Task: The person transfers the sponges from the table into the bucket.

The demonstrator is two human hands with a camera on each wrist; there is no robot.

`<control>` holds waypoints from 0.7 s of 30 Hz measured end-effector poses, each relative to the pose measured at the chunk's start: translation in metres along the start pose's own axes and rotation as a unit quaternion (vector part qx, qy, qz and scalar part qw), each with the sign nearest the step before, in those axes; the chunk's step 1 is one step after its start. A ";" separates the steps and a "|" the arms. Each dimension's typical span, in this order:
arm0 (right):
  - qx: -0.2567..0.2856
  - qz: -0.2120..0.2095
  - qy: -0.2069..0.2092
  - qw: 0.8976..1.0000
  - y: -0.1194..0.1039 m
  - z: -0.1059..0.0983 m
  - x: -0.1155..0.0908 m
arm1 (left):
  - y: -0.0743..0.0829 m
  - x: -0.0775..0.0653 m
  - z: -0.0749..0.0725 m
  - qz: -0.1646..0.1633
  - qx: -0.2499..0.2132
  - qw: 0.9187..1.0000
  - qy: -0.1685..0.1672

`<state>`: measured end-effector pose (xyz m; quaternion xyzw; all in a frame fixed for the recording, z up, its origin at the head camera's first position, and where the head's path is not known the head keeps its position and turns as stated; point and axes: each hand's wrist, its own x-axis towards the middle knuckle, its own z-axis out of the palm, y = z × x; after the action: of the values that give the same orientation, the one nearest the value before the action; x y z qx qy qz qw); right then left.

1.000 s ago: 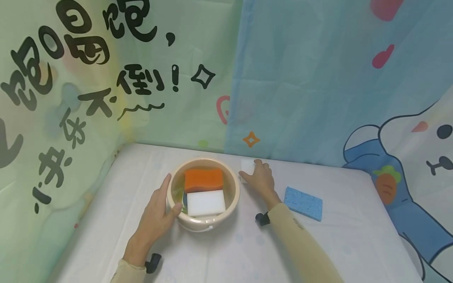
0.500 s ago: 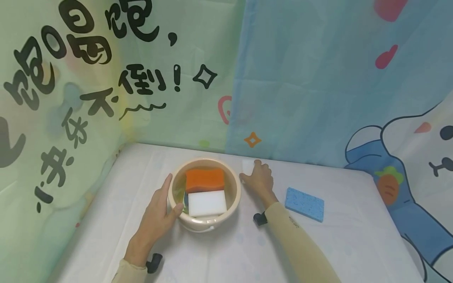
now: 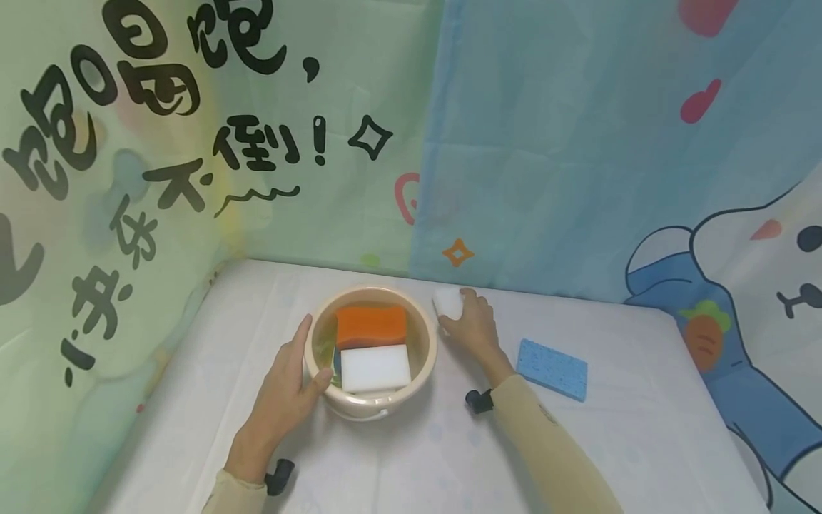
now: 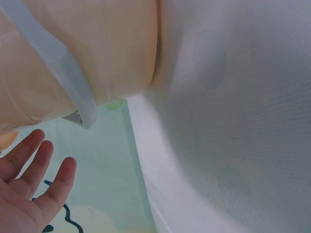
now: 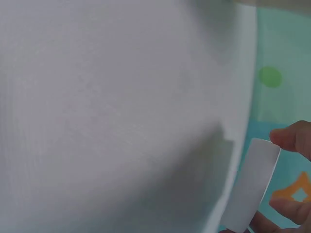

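Observation:
A cream bucket [image 3: 420, 368] stands on the white-covered table. My left hand [image 3: 279, 392] rests against its left side, thumb tip at the rim and fingers along the outside. In the left wrist view, the fingers [image 4: 59, 187] look straight and spread beside the grey handle [image 4: 73, 80]. Inside the bucket lie an orange sponge [image 3: 371, 327] and a white sponge [image 3: 375, 368], with some green and dark blue showing at the left. Right of the bucket, my right hand [image 3: 474, 327] pinches another white sponge block [image 5: 252, 184] between thumb and fingers, tilted near the table's back edge.
A blue speckled sponge [image 3: 552, 370] lies flat on the table, right of my right forearm. Printed cloth [image 3: 546, 178] hangs as a wall behind the table, and more cloth [image 3: 160, 285] hangs on the left side.
The white sponge block by my right hand now shows tilted up between the fingers; before, it looked flat against the tablecloth. My left hand and the bucket have stayed in place.

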<state>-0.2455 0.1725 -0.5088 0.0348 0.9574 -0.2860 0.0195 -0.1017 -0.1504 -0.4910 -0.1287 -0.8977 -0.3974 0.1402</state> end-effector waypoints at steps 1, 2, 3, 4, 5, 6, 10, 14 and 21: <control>0.007 -0.008 -0.002 1.000 -0.001 -0.004 -0.002 | 0.000 0.000 0.000 0.000 0.000 1.000 0.000; 0.013 -0.017 -0.001 1.000 -0.001 -0.007 -0.004 | 0.001 0.000 0.000 0.000 0.000 1.000 0.000; 0.020 -0.028 -0.001 0.999 -0.002 -0.011 -0.005 | 0.001 0.000 0.000 -0.001 0.000 1.000 -0.001; 0.027 -0.037 0.000 0.999 -0.003 -0.015 -0.007 | 0.001 0.000 0.000 -0.001 0.000 1.000 0.000; 0.036 -0.048 0.000 0.998 -0.005 -0.019 -0.009 | 0.001 0.000 0.000 -0.001 0.001 1.000 0.000; 0.043 -0.059 -0.001 0.997 -0.007 -0.024 -0.011 | 0.002 0.000 0.000 -0.002 0.001 1.000 0.000; 0.063 -0.093 -0.005 0.994 -0.016 -0.036 -0.019 | 0.002 0.000 -0.001 -0.009 0.001 1.000 -0.001; 0.063 -0.118 -0.012 0.991 -0.024 -0.046 -0.028 | 0.003 0.000 -0.001 -0.011 0.001 1.000 -0.003; 0.070 -0.180 -0.007 0.981 -0.035 -0.069 -0.043 | 0.002 0.000 -0.001 -0.011 0.001 1.000 -0.005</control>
<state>-0.2066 0.1793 -0.4295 -0.1388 0.9255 -0.3513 -0.0281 -0.1005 -0.1495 -0.4888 -0.1209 -0.9003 -0.3969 0.1315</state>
